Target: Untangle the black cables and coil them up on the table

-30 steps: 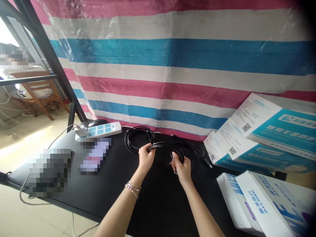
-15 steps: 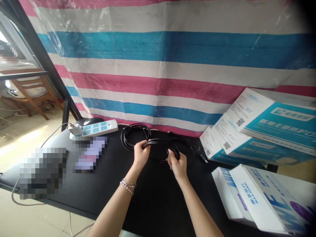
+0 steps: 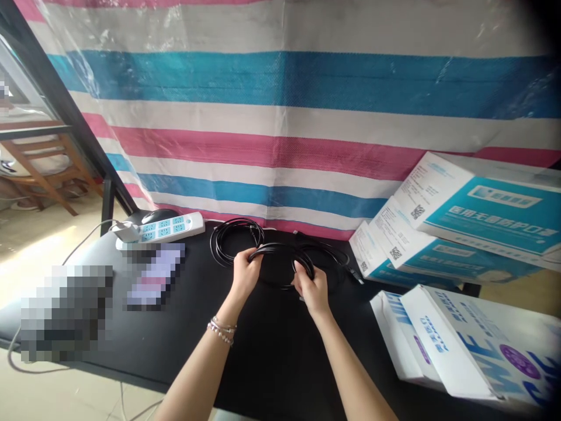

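A black cable, gathered into a coil, is held between my two hands over the black table. My left hand is closed on the coil's left side, thumb on top. On its right side my right hand grips the same loops, fingers curled beneath. A second black cable coil lies flat just beyond my left hand. Behind my right hand rests another black cable, with a connector at its end. The undersides of both grips are hidden.
A white power strip with a plug in it lies at the left, near a dark mouse. Blurred items rest on the table's left. Blue-and-white boxes and white boxes stand at the right. A striped sheet hangs behind.
The view has shifted slightly, so most things sit a little further left. Both hands keep hold of the coiled cable, and its lower loop shows more plainly between them.
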A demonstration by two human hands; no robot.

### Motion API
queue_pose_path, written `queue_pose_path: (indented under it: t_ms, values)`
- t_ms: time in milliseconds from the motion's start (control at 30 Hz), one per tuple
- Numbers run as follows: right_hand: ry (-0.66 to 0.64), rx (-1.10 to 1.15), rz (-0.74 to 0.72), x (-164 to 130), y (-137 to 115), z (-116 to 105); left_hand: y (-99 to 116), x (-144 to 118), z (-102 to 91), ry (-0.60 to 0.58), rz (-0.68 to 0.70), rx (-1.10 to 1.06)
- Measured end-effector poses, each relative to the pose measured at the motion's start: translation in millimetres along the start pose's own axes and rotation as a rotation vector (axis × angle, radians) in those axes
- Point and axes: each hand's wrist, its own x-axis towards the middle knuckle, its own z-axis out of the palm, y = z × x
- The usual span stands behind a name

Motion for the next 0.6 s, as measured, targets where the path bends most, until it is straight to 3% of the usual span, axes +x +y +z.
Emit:
queue_pose_path:
  t_ms: [233,400,600]
  values:
    - [-0.042,0.136,0.158,5.8,0.6,-4.9,0.1,2.5,-0.6,-0.154,-0.152,-0.074]
    - [-0.041,0.151,0.23,8.5,-2.0,-9.3,7.7,2.1,-8.2,-0.396,-0.15,-0.067]
    - [-0.115,0.192,0.289,9.8,-6.8,-15.8,15.2,0.0,-10.7,-0.485,-0.156,-0.15]
